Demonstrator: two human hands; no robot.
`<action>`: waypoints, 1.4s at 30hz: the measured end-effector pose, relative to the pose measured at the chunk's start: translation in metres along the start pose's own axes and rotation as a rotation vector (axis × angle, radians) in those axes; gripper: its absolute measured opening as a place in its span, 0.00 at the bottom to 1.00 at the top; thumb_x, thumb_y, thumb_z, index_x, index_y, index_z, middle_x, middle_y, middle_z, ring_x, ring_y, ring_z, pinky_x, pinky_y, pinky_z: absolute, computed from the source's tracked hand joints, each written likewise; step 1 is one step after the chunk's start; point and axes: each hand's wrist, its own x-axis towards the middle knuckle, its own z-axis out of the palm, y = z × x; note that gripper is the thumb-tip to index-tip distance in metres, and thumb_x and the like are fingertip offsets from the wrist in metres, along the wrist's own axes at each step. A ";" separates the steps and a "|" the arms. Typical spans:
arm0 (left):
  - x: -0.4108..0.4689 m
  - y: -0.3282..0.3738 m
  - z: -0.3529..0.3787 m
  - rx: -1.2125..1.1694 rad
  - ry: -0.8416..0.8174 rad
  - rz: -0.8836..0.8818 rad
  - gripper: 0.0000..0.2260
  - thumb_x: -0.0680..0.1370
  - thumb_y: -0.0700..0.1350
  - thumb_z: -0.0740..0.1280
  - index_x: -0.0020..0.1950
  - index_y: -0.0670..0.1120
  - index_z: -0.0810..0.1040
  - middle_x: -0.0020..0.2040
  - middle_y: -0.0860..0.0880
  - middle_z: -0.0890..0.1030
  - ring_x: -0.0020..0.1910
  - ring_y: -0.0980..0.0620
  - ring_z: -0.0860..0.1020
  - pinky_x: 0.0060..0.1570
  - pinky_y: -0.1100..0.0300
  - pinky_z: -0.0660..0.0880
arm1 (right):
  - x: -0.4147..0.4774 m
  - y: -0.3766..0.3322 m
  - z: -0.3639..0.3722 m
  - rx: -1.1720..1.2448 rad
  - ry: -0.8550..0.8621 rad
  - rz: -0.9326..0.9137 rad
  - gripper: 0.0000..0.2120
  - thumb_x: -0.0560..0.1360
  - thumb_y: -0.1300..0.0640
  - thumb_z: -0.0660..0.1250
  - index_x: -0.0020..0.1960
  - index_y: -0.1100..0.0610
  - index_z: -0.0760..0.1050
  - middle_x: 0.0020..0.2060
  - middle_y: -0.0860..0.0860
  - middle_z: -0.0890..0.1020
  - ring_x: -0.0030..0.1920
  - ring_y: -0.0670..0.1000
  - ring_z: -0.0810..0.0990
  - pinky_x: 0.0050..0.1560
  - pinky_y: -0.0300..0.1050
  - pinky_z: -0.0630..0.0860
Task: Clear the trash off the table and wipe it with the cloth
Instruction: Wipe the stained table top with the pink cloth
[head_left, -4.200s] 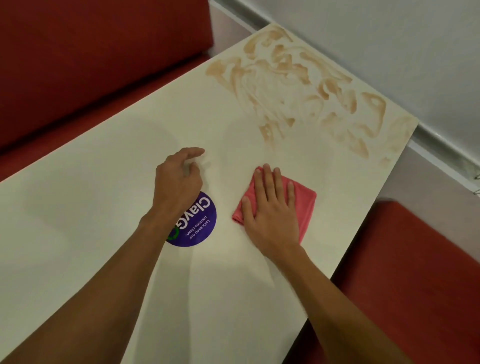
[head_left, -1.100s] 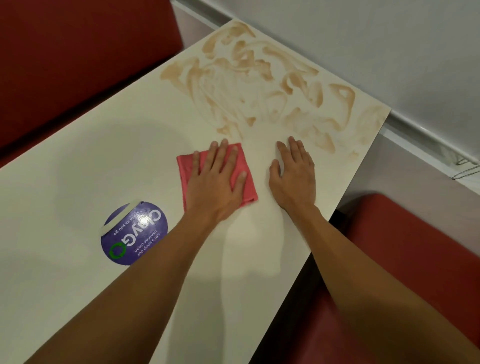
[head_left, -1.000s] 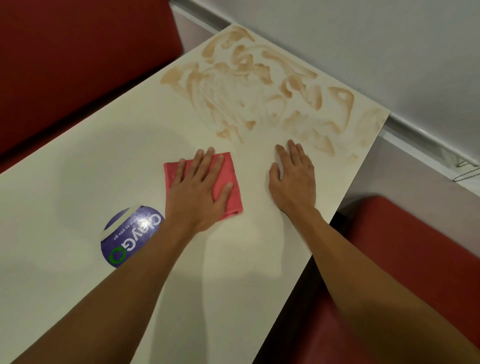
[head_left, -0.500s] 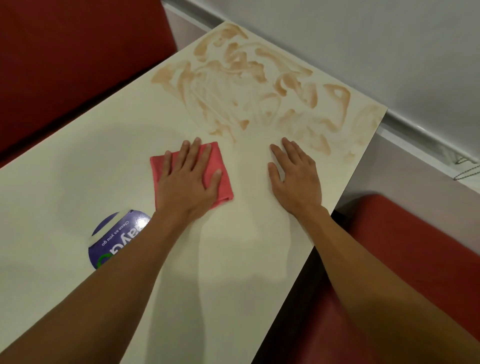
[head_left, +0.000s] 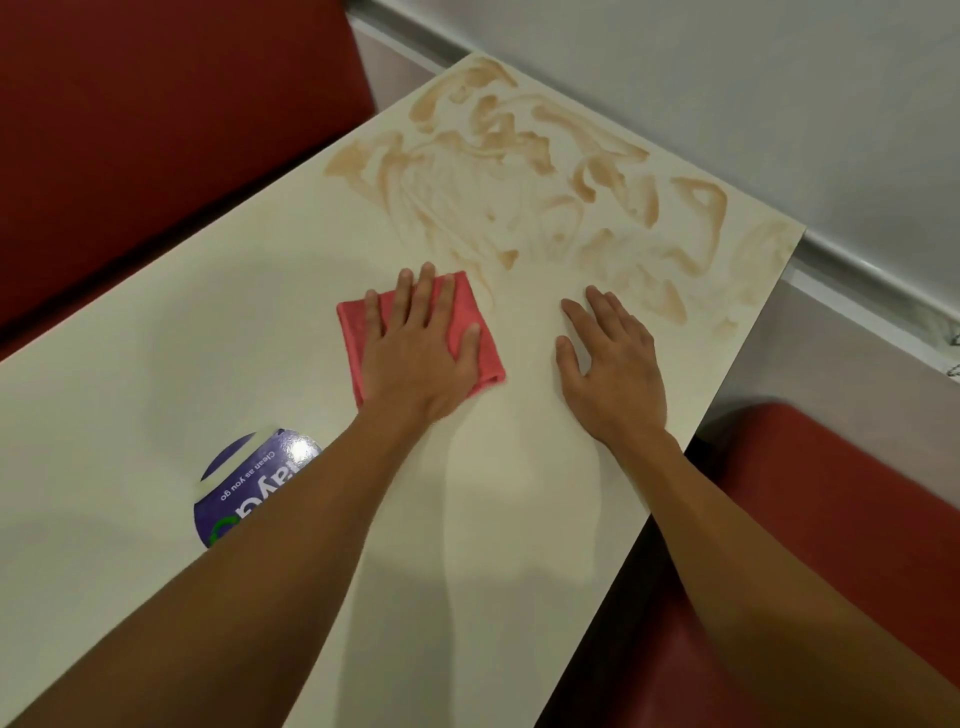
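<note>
while the left hand (head_left: 415, 364) presses the cloth (head_left: 485, 358), fingers (head_left: 425, 296) spread, the right hand (head_left: 615, 379) apparently rests flat beside it.

Both arms reach forward; left grip (head_left: 421, 358) and right grip (head_left: 613, 374) lie flat (fingers spread)

It looked like an eatery booth: red padded benches (head_left: 156, 130) flanked a cream desk (head_left: 156, 338) bearing a "Clean as you go" sticker (head_left: 249, 478).

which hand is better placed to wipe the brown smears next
Left. The left hand lies flat on the pink cloth, whose far corner sits right at the near edge of the brown smears. The right hand rests bare on the table, holding nothing.
</note>
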 end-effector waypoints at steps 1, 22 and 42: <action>0.009 0.012 0.000 -0.015 0.002 -0.027 0.33 0.84 0.63 0.42 0.86 0.50 0.44 0.86 0.49 0.44 0.85 0.46 0.41 0.81 0.37 0.40 | 0.000 0.000 0.000 0.000 0.002 0.001 0.24 0.86 0.44 0.56 0.81 0.46 0.65 0.83 0.47 0.61 0.84 0.48 0.54 0.83 0.52 0.54; -0.024 -0.014 0.000 0.002 -0.007 0.201 0.32 0.85 0.65 0.44 0.87 0.52 0.47 0.87 0.52 0.47 0.85 0.51 0.43 0.82 0.40 0.44 | 0.001 0.000 0.001 -0.005 0.020 0.012 0.24 0.86 0.44 0.57 0.81 0.46 0.66 0.83 0.47 0.62 0.84 0.47 0.55 0.83 0.52 0.54; 0.045 0.024 -0.005 -0.024 0.000 -0.008 0.32 0.84 0.61 0.41 0.86 0.50 0.44 0.86 0.48 0.43 0.85 0.46 0.40 0.81 0.38 0.39 | 0.001 0.002 0.005 -0.017 0.041 0.023 0.24 0.85 0.44 0.57 0.80 0.47 0.67 0.83 0.48 0.62 0.83 0.49 0.55 0.82 0.53 0.55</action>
